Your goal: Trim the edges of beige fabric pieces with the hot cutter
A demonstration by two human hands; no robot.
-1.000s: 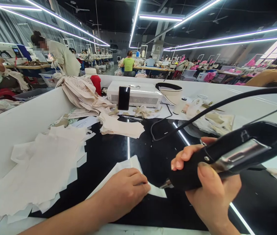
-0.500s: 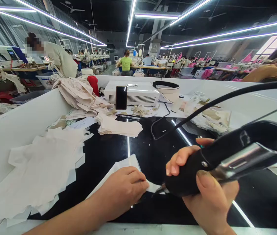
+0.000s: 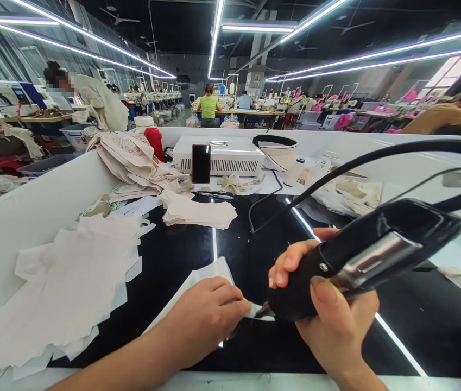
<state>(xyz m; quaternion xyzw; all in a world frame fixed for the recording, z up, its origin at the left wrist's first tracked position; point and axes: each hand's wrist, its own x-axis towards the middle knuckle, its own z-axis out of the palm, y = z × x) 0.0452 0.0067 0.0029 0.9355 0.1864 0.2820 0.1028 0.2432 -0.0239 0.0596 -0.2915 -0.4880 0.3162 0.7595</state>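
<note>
My left hand (image 3: pixel 209 315) is closed, with its fingertips pinching the edge of a white fabric piece (image 3: pixel 218 267) on the black tabletop. A narrow end of this piece sticks out to the right of the fingers. Wrapped around a black corded hand tool (image 3: pixel 360 260) with a silver lever is my right hand (image 3: pixel 332 320), its thumb beside the lever. The tool's small metal tip is at the narrow end of the fabric, just right of my left fingertips. Part of the fabric is hidden under my left hand and forearm.
Stacked white fabric pieces (image 3: pixel 67 282) lie at the left, and pale cut pieces (image 3: pixel 197 210) farther back. A white metal box (image 3: pixel 222 155) stands behind a phone (image 3: pixel 201 164). The black cable (image 3: pixel 360 157) arches across the right side. Other people sit and stand beyond the white partition (image 3: pixel 377 142).
My right hand and the black tool have shifted left, bringing the tip farther over the fabric's narrow end, closer to my left fingers. My left hand has hardly moved.
</note>
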